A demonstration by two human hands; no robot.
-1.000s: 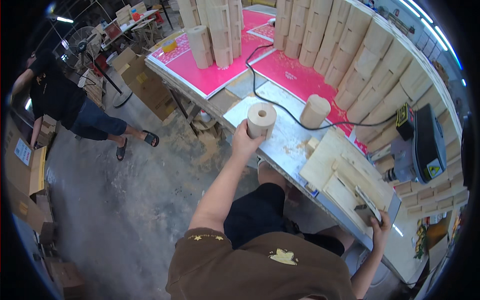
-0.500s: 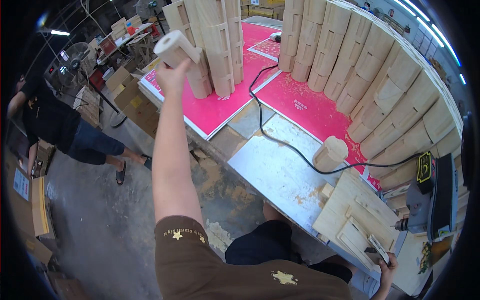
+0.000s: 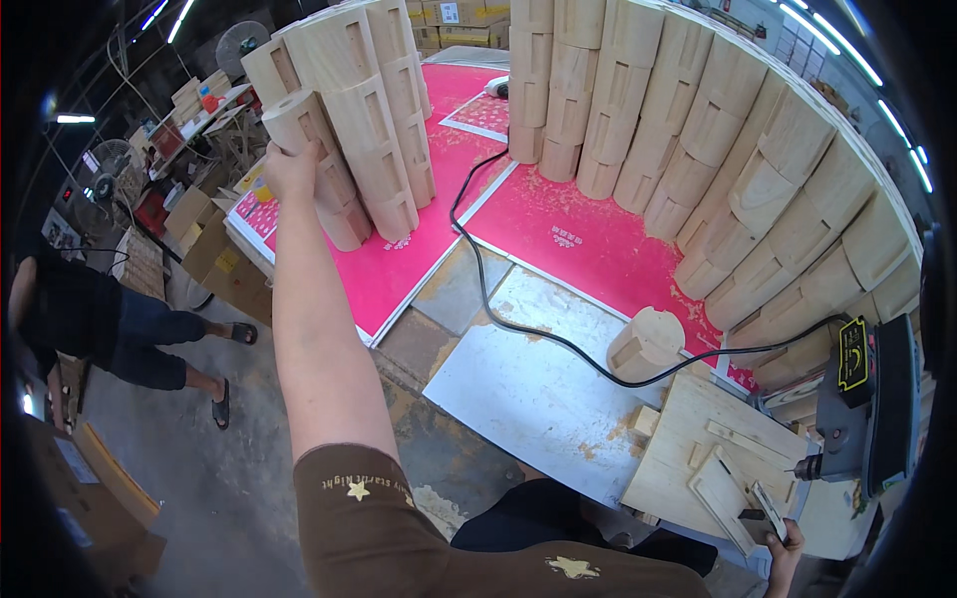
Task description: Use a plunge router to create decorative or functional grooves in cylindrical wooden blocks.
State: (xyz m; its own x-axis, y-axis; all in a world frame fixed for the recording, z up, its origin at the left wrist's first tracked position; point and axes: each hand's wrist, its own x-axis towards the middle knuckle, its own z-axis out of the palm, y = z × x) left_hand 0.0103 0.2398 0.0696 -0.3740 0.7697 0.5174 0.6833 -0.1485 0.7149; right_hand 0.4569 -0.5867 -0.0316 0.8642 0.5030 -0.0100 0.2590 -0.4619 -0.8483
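My left hand (image 3: pixel 289 171) reaches out at the far left with its fingers around a pale wooden cylinder (image 3: pixel 296 120). This cylinder has a hole in its top end and stands at the top of a short stack, beside taller stacks of cylinders (image 3: pixel 364 120) with slots cut in their sides. Low on the right, my right hand (image 3: pixel 788 548) is closed on a metal lever with a black part (image 3: pixel 766 513), at the edge of a wooden jig board (image 3: pixel 688 439). Behind the board, a single wooden cylinder (image 3: pixel 648 342) stands on the white sheet (image 3: pixel 528 369).
A drill head (image 3: pixel 865 399) hangs at the right over the jig. Its black cable (image 3: pixel 558 344) loops across the white sheet and pink boards (image 3: pixel 568 224). A curved wall of stacked cylinders (image 3: pixel 688 110) lines the right. Another person (image 3: pixel 90 319) stands at left near cardboard boxes (image 3: pixel 224 264).
My left hand has brought the cylinder from a tilted hold upright onto the short stack. My right hand stays on the lever. The view has shifted, and the other person's legs have moved.
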